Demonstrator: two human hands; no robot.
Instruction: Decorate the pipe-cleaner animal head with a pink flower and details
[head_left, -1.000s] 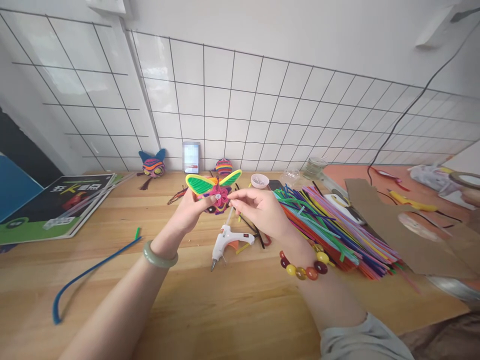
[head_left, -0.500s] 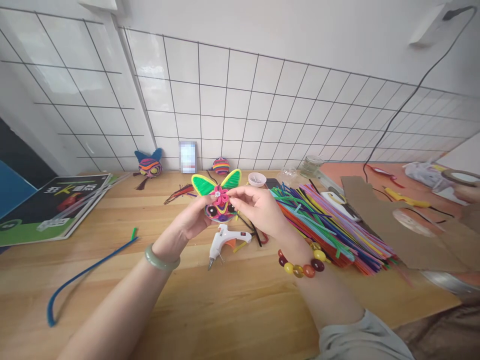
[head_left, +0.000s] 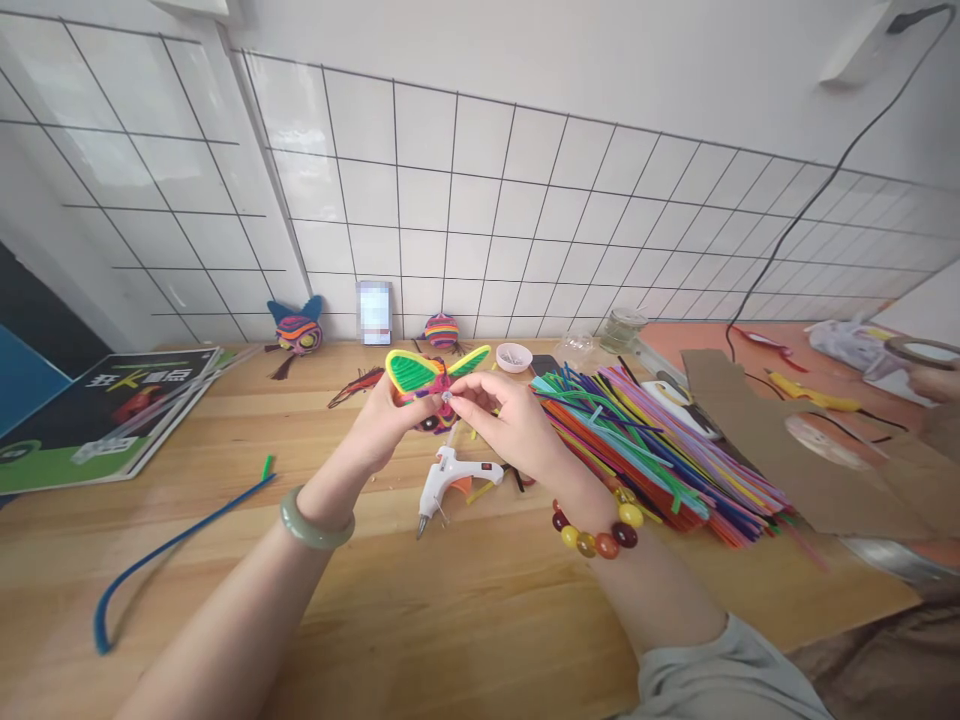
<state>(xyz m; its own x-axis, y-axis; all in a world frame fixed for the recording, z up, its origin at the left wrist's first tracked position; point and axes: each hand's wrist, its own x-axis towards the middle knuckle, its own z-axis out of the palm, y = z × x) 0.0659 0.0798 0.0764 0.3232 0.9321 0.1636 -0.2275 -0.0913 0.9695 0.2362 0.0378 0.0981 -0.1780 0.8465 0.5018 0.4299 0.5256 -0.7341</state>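
Observation:
Both hands are over the table around a pipe-cleaner animal head (head_left: 412, 373) with green ears edged in yellow, a dark round eye and a pink flower on its front. My left hand (head_left: 377, 425) is closed around its left side, thumb on the front. With thumb and forefinger, my right hand (head_left: 506, 415) pinches at the pink flower (head_left: 444, 383), by a small shiny bead (head_left: 447, 397). My fingers hide much of the face. Below them a white glue gun (head_left: 450, 480) lies on the table, nozzle toward me.
Many coloured pipe cleaners (head_left: 637, 440) lie right, beside cardboard (head_left: 750, 430). At the back are a finished blue-eared head (head_left: 296, 328), a phone (head_left: 375, 312), a striped ball (head_left: 442, 330) and a small bowl (head_left: 514, 358). A bent blue pipe cleaner (head_left: 172, 535) lies left.
The animal head has tilted, so its ears lie flatter and less of its face shows. My right fingertips have moved inward onto the flower's centre.

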